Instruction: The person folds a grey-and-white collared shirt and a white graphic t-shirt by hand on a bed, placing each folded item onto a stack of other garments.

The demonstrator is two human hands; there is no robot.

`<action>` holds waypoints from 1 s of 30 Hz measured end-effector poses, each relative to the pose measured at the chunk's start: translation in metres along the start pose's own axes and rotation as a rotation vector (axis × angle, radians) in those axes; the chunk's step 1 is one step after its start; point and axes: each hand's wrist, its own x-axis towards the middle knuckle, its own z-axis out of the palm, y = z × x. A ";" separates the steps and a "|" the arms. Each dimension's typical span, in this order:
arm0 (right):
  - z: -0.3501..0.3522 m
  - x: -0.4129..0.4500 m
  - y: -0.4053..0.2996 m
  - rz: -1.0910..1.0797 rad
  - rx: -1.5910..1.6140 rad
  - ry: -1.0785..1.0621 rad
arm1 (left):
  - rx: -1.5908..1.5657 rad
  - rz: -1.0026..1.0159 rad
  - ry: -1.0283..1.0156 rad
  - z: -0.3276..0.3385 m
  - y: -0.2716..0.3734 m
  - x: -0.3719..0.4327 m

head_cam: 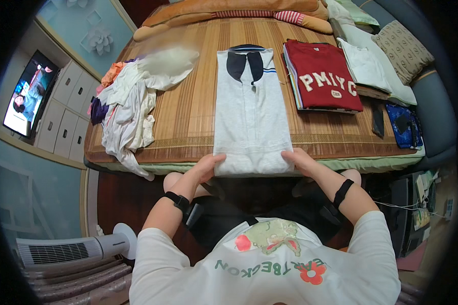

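Note:
A pale grey garment with a dark collar (248,110) lies flat on the bed, folded into a long narrow rectangle. Its collar end points away from me and its lower end reaches the near edge of the mattress. My left hand (208,167) pinches the left side of that lower end, thumb on top. At the opposite side my right hand (301,162) grips the matching corner the same way. The fingers under the cloth are hidden. Dark and blue stripes cross the garment near the collar on the right.
Left on the woven mat (187,122) is a heap of loose clothes (131,99). To the right sit a stack topped by a red shirt (324,76) and folded white clothing (366,68). Beyond are a blue pouch (402,126), a cushion (402,49) and a tower fan (65,249).

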 end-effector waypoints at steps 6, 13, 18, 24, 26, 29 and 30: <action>0.001 -0.001 -0.006 -0.173 -0.056 0.099 | -0.112 -0.031 0.038 0.001 0.009 -0.003; 0.008 -0.036 -0.041 -0.251 -1.038 0.292 | 1.045 0.196 0.510 0.008 0.016 -0.026; -0.017 -0.039 -0.018 -1.126 -1.311 0.040 | 1.582 1.001 0.115 0.008 0.024 -0.049; -0.009 -0.030 -0.002 -0.902 -1.569 -0.028 | 1.937 0.802 0.116 -0.011 0.000 -0.026; -0.014 -0.027 -0.010 -0.882 -1.472 -0.100 | 1.946 0.841 0.161 -0.018 -0.003 -0.026; -0.023 -0.034 -0.018 -0.837 -1.368 -0.181 | 1.776 0.801 0.106 -0.006 0.008 -0.036; -0.023 -0.037 -0.022 -0.836 -1.355 -0.202 | 1.728 0.786 0.008 -0.004 0.012 -0.043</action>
